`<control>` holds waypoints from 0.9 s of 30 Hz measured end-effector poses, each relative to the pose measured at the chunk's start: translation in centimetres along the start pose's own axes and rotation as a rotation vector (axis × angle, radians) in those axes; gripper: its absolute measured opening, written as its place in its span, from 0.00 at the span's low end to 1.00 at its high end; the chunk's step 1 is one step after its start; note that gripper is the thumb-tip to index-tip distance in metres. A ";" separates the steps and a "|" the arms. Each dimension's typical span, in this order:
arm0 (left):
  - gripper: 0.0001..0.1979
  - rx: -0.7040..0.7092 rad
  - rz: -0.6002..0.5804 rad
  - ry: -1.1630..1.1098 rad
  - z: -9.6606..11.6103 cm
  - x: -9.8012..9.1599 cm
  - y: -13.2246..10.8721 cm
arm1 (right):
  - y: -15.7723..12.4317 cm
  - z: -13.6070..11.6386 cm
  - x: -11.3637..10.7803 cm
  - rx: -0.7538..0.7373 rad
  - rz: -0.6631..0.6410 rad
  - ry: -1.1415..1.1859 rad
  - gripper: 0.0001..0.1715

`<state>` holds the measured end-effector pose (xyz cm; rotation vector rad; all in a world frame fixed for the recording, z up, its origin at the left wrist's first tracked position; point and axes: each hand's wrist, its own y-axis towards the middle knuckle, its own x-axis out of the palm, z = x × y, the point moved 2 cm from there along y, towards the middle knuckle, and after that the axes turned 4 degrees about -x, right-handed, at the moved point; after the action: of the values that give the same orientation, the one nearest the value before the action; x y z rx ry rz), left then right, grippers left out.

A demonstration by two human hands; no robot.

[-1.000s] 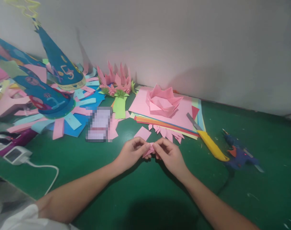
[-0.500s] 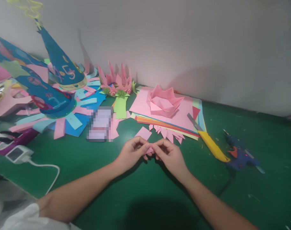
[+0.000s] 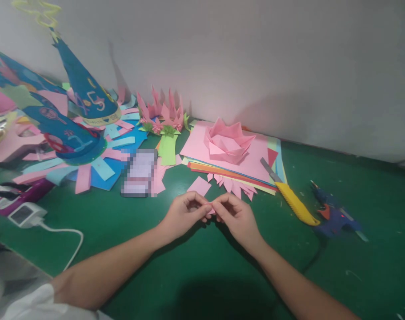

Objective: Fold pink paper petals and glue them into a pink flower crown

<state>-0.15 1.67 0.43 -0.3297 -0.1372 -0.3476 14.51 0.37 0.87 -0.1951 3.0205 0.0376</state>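
- Two hands shared one small paper (image 3: 212, 211) over the table (image 3: 175, 271): my left hand (image 3: 185, 212) pinched its left side, my right hand (image 3: 237, 215) its right.
- I judged that gripping it from both sides kept so tiny a piece steady.
- Pink slips (image 3: 235, 190) and a card (image 3: 199, 186) lay just beyond, probably for easy reach.
- A lotus (image 3: 228, 144) sat on stacked sheets (image 3: 260, 151), likely for safety.
- I read "5" on a hat (image 3: 77, 82); its band (image 3: 97, 121) lettering stayed illegible.

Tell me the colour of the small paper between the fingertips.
The small paper is pink, seen best in the head view.
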 end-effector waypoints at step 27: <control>0.15 0.126 -0.064 0.250 -0.6 -0.1 -0.1 | -0.1 0.4 0.2 -0.146 -0.084 -0.231 0.08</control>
<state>-0.23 1.44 -0.10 -0.1552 0.0761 -0.4385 14.40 0.27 0.47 -0.3081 2.7772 0.2559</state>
